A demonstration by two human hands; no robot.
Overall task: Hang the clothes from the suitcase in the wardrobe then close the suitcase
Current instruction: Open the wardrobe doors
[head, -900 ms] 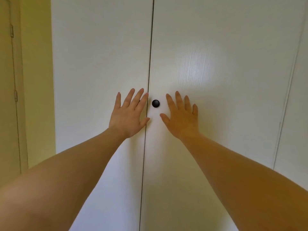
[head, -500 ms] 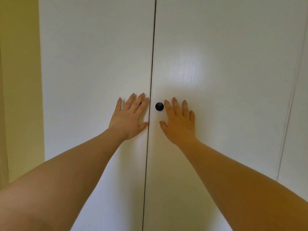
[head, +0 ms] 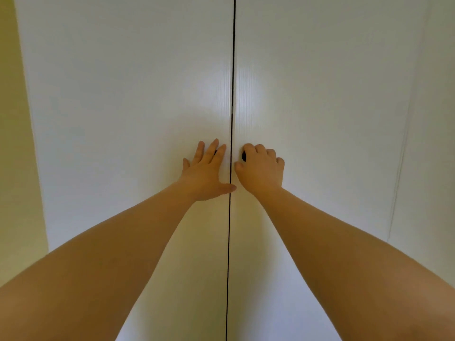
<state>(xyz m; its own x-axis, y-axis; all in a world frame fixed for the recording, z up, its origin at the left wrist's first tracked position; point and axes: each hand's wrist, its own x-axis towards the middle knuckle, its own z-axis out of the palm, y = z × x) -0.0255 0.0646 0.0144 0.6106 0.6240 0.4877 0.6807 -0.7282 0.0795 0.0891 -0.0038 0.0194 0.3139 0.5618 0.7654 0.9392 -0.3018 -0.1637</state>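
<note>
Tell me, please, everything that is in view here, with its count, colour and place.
Left wardrobe door: 1, white, left of the dark centre seam, shut.
Right wardrobe door: 1, white, right of the seam, shut.
Knob: 1, black, on the right wardrobe door beside the seam, mostly hidden by fingers.
Panel: 1, white, far right, past a thin vertical seam.
Wall: 1, yellow, left edge.
Forearms: 2, bare, rising from the bottom corners towards the seam.
Left hand: 1, flat on the left wardrobe door, fingers straight, thumb tip at the seam.
Right hand: 1, on the right wardrobe door, fingers curled round the knob.
</note>
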